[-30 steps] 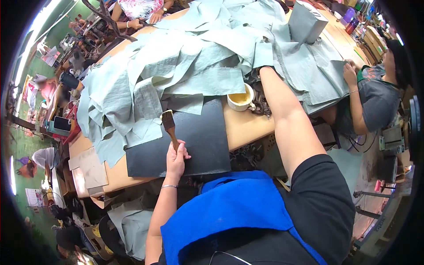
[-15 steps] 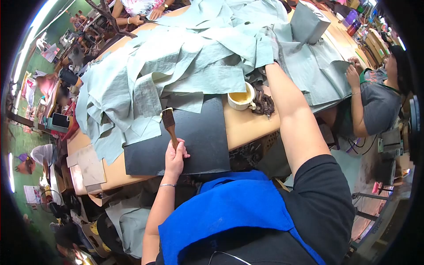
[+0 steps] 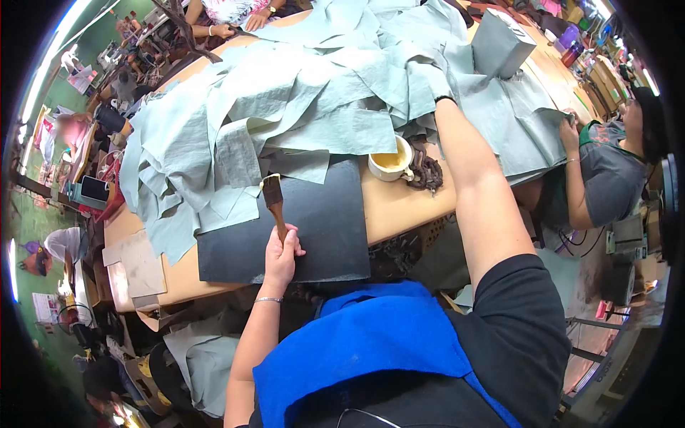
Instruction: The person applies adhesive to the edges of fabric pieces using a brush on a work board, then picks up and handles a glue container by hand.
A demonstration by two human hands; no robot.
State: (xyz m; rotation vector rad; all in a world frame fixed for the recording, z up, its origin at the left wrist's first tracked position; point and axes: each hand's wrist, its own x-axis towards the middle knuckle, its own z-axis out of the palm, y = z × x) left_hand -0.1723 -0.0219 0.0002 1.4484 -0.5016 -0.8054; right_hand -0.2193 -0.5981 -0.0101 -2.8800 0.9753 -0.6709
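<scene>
My left hand (image 3: 280, 255) grips the wooden handle of a flat brush (image 3: 272, 196), bristles up, with pale paste on its tip. The brush is over a black board (image 3: 300, 228) at the table's near edge. My right arm (image 3: 471, 157) stretches forward into a heap of pale grey-green sheets (image 3: 285, 93). A dark band circles that wrist; beyond it the sheets hide the fingers. Beside this arm stands a white cup (image 3: 390, 160) of yellowish paste, touching a dark, crumpled brown bundle (image 3: 425, 171).
A grey-green covered block (image 3: 501, 44) stands at the back right. At the right, a person (image 3: 606, 164) handles a sheet; across the table another person's hands (image 3: 239, 27) touch the heap. Flat grey pieces (image 3: 139, 267) lie at the table's left corner.
My right hand has shifted slightly forward among the sheets, and one sheet near it has lifted and folded. The brush stays in my left hand, nearly unmoved. The view has tilted a little.
</scene>
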